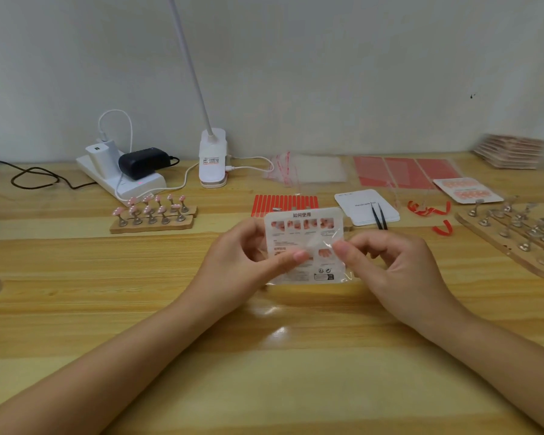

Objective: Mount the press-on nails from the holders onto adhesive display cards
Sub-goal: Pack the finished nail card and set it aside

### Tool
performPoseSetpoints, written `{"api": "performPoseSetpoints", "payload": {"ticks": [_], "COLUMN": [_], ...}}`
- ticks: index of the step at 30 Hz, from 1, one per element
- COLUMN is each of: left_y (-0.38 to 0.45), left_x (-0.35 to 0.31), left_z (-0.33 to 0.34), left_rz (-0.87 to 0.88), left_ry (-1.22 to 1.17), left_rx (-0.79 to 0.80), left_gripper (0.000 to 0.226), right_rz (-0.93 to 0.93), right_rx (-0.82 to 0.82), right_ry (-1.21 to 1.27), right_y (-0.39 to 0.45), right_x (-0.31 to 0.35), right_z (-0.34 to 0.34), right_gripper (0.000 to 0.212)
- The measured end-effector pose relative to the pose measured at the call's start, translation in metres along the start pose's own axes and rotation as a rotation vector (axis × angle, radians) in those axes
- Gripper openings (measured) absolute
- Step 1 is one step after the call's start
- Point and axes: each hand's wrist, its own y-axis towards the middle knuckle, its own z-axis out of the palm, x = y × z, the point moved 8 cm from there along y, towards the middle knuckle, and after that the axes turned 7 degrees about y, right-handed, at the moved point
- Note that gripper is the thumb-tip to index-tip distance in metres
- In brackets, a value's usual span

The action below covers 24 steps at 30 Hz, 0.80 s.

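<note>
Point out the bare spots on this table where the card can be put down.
Free: bare wooden table between the forearms, and left of the left hand, below the nail holders. Crowded: right side, around the black tweezers and empty metal stands.

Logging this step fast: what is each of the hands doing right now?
Left hand: holds the left side of the bagged card.
Right hand: pinches the clear bag's film at the card's right side.

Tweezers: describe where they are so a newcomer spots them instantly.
Start at the white clip lamp against the wall and move right along the wooden table. Just beyond the right hand lies a white card; the tweezers rest on it, the only thin black pointed tool there.
</note>
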Motion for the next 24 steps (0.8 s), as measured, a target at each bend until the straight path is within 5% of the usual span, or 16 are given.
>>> {"api": "performPoseSetpoints", "payload": {"ticks": [12,24], "left_y": [0.0,-0.005], "left_x": [0.009,0.011], "left_z": [0.001,0.002], "left_rz": [-0.088,-0.079], "left_ry": [-0.174,-0.113], "left_rx": [0.159,0.387], "left_gripper": [0.022,0.03], "right_rz": [0.04,0.014], "right_rx": [-0.01,-0.029], "right_ry": [0.045,0.013], "right_y": [0.002,-0.001], "right_x": [-0.005,0.001], "right_z": [-0.003,-0.003], "right_gripper": [0.027,0.027]}}
